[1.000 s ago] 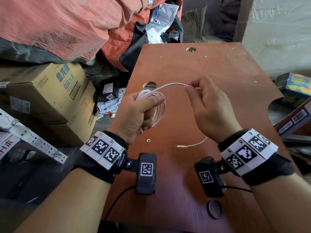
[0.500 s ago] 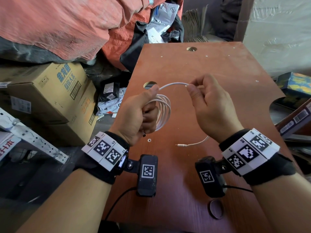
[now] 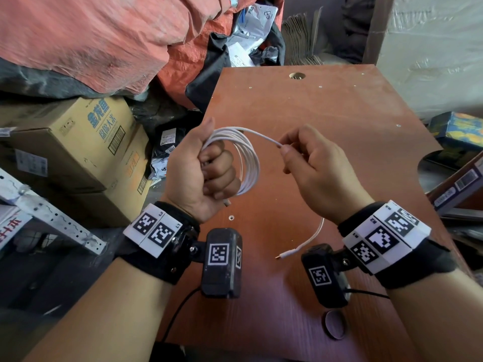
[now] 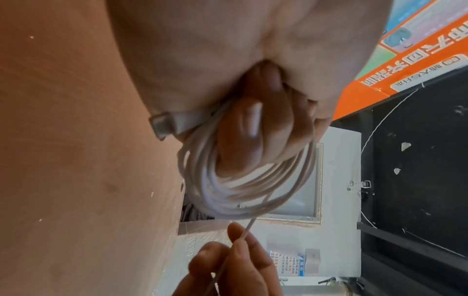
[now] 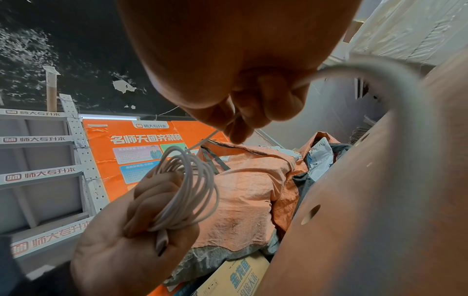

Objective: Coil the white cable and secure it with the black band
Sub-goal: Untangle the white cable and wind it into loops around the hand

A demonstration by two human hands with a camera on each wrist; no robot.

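Observation:
My left hand (image 3: pixel 206 168) grips several loops of the white cable (image 3: pixel 248 163) in a fist above the brown table (image 3: pixel 339 113). The coil (image 4: pixel 243 192) hangs below the fingers, and a USB plug (image 4: pixel 167 124) sticks out by the palm. My right hand (image 3: pixel 311 168) pinches the free strand (image 3: pixel 264 137) between thumb and forefinger, just right of the coil (image 5: pixel 187 188). The cable's tail runs under the right wrist and ends in a small plug (image 3: pixel 285 254) over the table. The black band (image 3: pixel 335 326) lies flat on the table near the front edge.
Cardboard boxes (image 3: pixel 78 147) stand left of the table, with orange sacks (image 3: pixel 104 40) and clutter behind them. A metal rack (image 3: pixel 47 215) is at the far left. Boxes (image 3: pixel 457 178) crowd the right edge. Holes (image 3: pixel 297 75) pierce the tabletop.
The left hand has closed its thumb over a new loop and turned. The right hand slid down the strand toward the tail, which is now shorter.

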